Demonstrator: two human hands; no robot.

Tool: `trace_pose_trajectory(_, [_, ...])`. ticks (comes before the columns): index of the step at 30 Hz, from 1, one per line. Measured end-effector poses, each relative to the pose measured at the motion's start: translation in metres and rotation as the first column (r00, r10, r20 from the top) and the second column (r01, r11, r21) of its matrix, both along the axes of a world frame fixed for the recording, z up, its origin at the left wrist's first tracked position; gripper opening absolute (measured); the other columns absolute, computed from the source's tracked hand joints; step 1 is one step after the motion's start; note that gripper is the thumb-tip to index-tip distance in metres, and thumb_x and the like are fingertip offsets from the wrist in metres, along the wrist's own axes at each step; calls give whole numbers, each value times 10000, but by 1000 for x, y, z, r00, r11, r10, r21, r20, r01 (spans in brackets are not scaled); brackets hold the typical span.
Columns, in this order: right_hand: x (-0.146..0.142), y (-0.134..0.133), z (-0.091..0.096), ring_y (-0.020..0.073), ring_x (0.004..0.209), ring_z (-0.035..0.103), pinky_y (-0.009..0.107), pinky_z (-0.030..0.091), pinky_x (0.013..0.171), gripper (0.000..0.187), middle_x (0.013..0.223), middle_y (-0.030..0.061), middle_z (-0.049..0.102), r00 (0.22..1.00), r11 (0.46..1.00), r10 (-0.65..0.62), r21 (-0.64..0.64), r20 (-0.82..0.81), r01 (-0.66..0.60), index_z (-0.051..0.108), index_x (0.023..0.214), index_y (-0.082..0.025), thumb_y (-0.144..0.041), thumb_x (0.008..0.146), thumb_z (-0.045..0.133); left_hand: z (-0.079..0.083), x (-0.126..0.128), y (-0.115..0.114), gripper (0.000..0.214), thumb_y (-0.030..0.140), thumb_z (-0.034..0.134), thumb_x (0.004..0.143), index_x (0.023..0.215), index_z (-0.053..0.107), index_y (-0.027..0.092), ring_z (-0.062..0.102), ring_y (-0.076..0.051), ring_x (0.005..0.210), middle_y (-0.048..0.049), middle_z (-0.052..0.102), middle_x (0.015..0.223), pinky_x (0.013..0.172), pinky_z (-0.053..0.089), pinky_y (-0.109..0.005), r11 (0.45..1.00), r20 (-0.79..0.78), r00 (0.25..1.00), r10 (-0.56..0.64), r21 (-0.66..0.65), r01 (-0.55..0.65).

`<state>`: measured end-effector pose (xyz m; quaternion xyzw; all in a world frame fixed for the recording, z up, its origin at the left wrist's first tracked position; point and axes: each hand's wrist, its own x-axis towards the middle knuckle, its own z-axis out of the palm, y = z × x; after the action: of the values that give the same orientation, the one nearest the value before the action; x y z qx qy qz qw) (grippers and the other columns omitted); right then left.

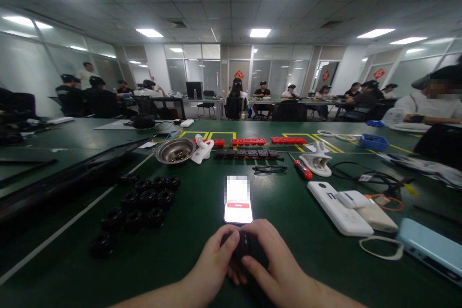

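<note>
Bare hands meet at the near edge of a green table (pixel 202 187), where the left hand (pixel 218 254) and the right hand (pixel 276 256) close together around a dark rounded part (pixel 244 244); the left thumb presses on its top, the right fingers curve over its far side, and its full outline, mostly hidden by the fingers, is hard to make out. Just beyond the knuckles lies a phone (pixel 238 215), its screen glowing white with a red bar; to the left sit glossy black ring-shaped parts (pixel 134 221), loosely grouped in slanting rows, well apart from the hands. Farther back, a metal bowl (pixel 161 150) holds small brassy pieces beside a white clip-like fixture (pixel 204 150); three red trays (pixel 248 142) stand in a line behind a row of dark blocks (pixel 249 154), with black-framed glasses (pixel 269 169) in front. At right, a red-handled screwdriver (pixel 302 168) points away beside a second white fixture (pixel 315 162); nearer lie a white power bank (pixel 337 209), a pale band (pixel 381 249) and a light-blue device (pixel 431 248); a blue bin (pixel 373 142) sits toward the far edge, and people in dark caps sit at desks across the room.
</note>
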<state>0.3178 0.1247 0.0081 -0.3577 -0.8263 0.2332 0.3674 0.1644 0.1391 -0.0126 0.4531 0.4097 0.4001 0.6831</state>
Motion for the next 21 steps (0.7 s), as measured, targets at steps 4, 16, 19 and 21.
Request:
trace_pose_trajectory(4, [-1,2,-4,199,764,472,326,394,677,302,861,56,507,993,994,-109,-26,-34,108,463,904,-174,-439,761,497,-1,0,-4,420,529,551,656,812,480,146,541,-76,361,37,572,524,347,387,-155,999,18,1000,6,32,-6])
trace_pose_trajectory(16, [-1,2,2,209,893,474,345,379,780,274,984,70,525,999,999,-48,25,27,47,460,1058,-197,-281,798,486,-2,0,0,453,565,505,665,811,488,136,530,-80,319,33,566,456,307,331,-133,998,36,998,59,-7,-59])
trace_pose_trajectory(19, [-1,2,-1,215,857,484,345,396,748,328,958,73,521,995,995,-103,4,-19,103,461,1030,-177,-326,749,542,-1,0,-2,411,524,544,661,807,490,145,518,-71,346,44,559,489,335,363,-151,995,27,995,93,19,-94])
trace_pose_trajectory(21, [-1,4,-4,208,773,489,336,406,678,283,852,60,527,985,986,-168,-16,-30,167,495,908,-167,-382,733,556,1,1,-4,403,508,566,651,817,490,149,527,-73,369,46,563,527,349,371,-159,996,14,996,86,28,-87])
